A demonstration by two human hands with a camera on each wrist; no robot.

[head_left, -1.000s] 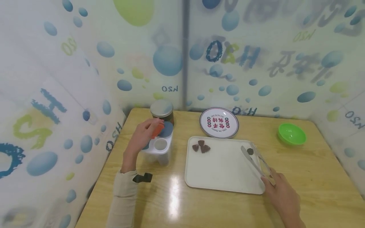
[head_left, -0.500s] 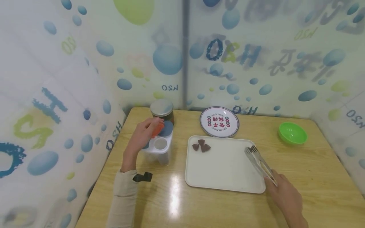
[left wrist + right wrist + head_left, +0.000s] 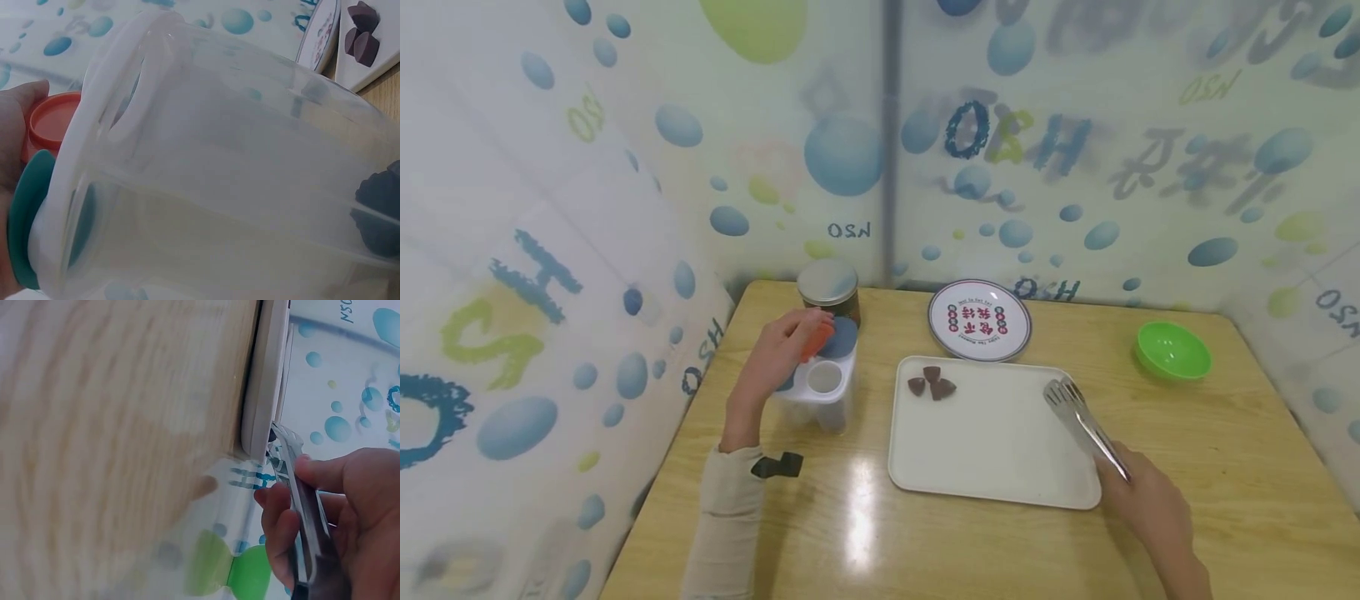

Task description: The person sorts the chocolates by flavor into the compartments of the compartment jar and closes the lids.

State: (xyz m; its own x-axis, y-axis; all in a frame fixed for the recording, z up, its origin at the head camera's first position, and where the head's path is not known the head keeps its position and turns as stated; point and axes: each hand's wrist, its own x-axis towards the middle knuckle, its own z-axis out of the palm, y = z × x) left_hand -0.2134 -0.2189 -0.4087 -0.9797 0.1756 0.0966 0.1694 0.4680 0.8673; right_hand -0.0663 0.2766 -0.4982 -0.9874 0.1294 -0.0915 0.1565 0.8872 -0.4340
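My left hand [image 3: 769, 354] grips an orange lid [image 3: 817, 342], raised beside the round opening of a clear, compartmented container [image 3: 831, 408]. A green lid [image 3: 28, 219] shows beside that hand in the left wrist view, and dark pieces [image 3: 380, 206] lie inside the container. With my right hand [image 3: 1150, 500] I hold metal tongs [image 3: 1090, 421], their tips low over the right end of a white tray [image 3: 992, 450]. A dark bit [image 3: 272, 434] shows at the tips in the right wrist view; from the head it is hidden. Several brown chocolate-like pieces [image 3: 936, 387] sit at the tray's far left.
Behind the container stands a round tin [image 3: 828, 287] with a silvery lid. A printed plate [image 3: 979, 350] lies beyond the tray, and a green bowl [image 3: 1172, 350] is at the back right. Patterned walls [image 3: 842, 154] border the wooden table [image 3: 947, 550] behind and at the sides.
The tongs' arms, spread around a dark piece a second ago, have come together and turned, hiding it from the head view. My left hand has kept its place with the orange lid.
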